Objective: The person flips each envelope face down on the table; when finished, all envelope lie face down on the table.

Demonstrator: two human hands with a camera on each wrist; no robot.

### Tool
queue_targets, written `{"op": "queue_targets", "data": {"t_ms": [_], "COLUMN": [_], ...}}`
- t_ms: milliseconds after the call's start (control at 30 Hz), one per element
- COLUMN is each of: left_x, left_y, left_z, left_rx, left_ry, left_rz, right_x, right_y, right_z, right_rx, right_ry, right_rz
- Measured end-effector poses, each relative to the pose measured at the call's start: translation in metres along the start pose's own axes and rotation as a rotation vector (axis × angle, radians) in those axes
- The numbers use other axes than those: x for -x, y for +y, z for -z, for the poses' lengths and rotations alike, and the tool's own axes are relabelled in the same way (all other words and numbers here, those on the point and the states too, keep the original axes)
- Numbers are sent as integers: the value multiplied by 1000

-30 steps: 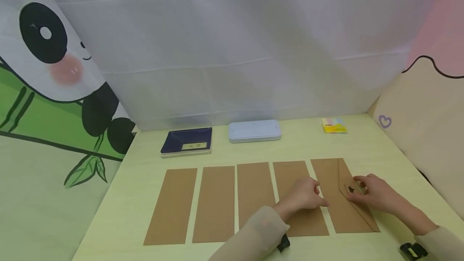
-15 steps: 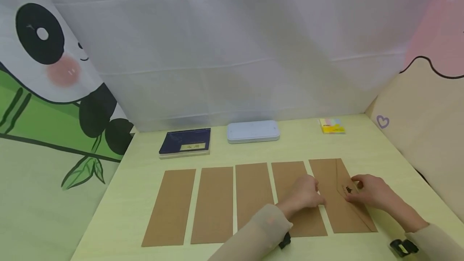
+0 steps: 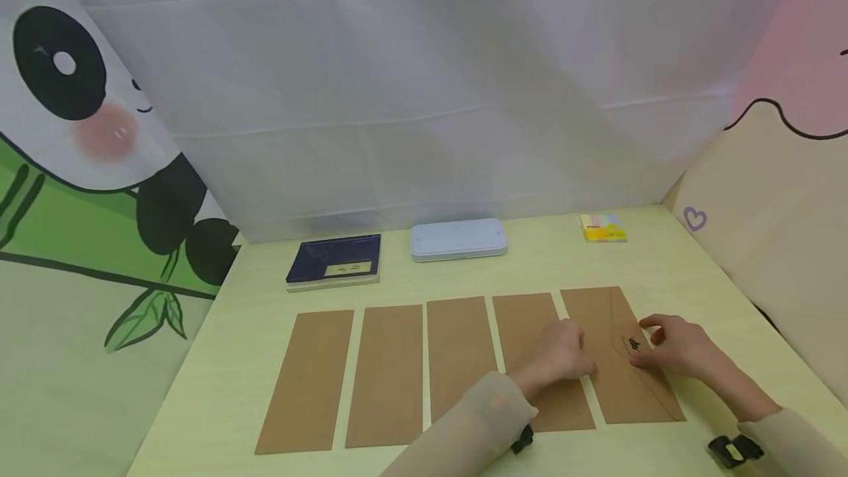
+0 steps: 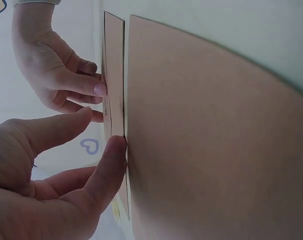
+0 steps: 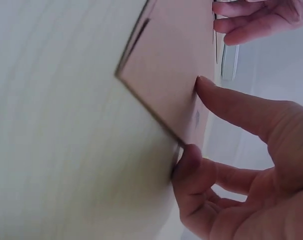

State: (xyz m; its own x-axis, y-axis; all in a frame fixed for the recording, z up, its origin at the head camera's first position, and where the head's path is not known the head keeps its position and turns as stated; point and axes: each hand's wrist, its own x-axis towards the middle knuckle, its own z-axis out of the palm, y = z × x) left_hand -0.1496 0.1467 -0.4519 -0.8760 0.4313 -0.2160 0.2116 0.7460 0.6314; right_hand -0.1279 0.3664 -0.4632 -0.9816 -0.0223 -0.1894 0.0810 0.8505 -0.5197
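Note:
Several brown paper envelopes lie side by side in a row on the table. The rightmost envelope (image 3: 596, 322) has its flap side up, with a small black mark by the flap. My left hand (image 3: 556, 350) reaches over the neighbouring envelope (image 3: 563, 411) and touches the rightmost one's left edge with a fingertip; in the left wrist view its thumb (image 4: 66, 130) is apart from the paper. My right hand (image 3: 685, 348) holds the right edge. In the right wrist view its thumb (image 5: 231, 105) rests on the flap and a bent finger (image 5: 189, 162) is against the edge.
Behind the envelopes stand a dark blue flat box or book (image 3: 334, 260) with a pale label, a light blue case (image 3: 458, 239) and a small yellow pack of sticky notes (image 3: 603, 228). A white cloth (image 3: 397, 94) hangs at the table's back.
My left fingertip has drawn back slightly to the rightmost envelope's left edge. The right hand stays at its right edge. The head view has shifted a little.

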Motion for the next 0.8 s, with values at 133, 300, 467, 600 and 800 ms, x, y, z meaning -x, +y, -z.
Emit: {"op": "queue_targets", "data": {"t_ms": [133,300,467,600,800], "left_x": [-3,-7,-8,-10,-11], "left_y": [-1,0,3,3,4], "left_z": [-4,-8,-9,-10,-13], "left_rx": [-47,-108,-131,-134,-212], "left_ry": [-9,-24,-35,-36,-32], "left_rz": [-21,-28,-24,-33,-75], "right_x": [2,4,7,8,10], "right_y": [7,15,25,33,40], "right_z": [-1,-2,2,6,14], "right_rx": [-87,-259,-400,-493,-647], "right_ry": [0,-35,-88,-135,-210], "right_rz": [6,43,74,98,112]}}
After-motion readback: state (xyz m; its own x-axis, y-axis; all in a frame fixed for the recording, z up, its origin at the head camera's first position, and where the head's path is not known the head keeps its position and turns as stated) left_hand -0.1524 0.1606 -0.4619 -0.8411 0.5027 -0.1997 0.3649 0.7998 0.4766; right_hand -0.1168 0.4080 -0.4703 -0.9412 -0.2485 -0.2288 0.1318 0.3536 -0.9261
